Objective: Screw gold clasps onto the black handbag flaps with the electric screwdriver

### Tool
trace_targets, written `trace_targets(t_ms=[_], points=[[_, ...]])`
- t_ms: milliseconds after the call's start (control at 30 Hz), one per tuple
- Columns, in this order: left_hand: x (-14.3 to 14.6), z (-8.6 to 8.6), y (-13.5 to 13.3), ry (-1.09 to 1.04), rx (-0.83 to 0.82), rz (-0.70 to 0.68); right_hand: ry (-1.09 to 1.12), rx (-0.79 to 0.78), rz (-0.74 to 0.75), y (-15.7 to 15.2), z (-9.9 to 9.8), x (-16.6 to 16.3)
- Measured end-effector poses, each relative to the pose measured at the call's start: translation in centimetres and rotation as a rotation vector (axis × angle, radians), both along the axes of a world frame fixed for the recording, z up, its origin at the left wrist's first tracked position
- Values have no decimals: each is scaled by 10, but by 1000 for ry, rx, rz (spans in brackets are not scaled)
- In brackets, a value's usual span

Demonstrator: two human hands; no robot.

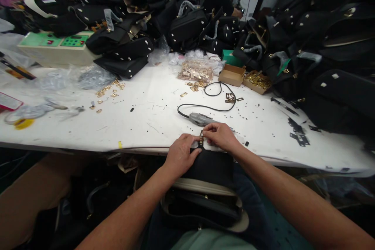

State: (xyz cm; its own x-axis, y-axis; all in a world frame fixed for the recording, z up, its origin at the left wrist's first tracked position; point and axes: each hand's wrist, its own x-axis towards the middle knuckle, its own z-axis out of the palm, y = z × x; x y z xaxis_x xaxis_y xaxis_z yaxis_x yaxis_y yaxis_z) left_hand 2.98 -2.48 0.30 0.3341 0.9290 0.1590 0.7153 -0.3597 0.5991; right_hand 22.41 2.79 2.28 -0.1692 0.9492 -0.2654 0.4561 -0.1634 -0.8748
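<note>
Placed from black bag (215,166): at far left beyond it, gold pieces (109,88) strewn on tabletop (146,125). Bag's far edge clasped by left hand (181,154), thumb pressed on top. Small metal fitting (201,140) set at that edge, between both hands, long axis pointed away from bag. Grey handheld tool (199,118) laid just beyond. Fitting's far end pinched by right hand (221,136); fitting just left of this grip, right hand judged nearer to its tip.

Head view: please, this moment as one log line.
left hand: holds black bag | right hand: pinches metal fitting | grey tool: on table
</note>
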Motion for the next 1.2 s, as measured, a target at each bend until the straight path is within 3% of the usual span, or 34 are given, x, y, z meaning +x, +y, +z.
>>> trace_targets(t_ms=[367,567,733,1200], points=[[0,1,-1,33,-12,2,-54,169,-63,-4,3,0],[1,0,-1,45,-4,11,8,76,10,-12,3,-6],[0,0,-1,37,4,2,35,35,-105,-10,-3,1],[-1,-3,0,24,130,-116,-161,8,160,6,-2,-1]])
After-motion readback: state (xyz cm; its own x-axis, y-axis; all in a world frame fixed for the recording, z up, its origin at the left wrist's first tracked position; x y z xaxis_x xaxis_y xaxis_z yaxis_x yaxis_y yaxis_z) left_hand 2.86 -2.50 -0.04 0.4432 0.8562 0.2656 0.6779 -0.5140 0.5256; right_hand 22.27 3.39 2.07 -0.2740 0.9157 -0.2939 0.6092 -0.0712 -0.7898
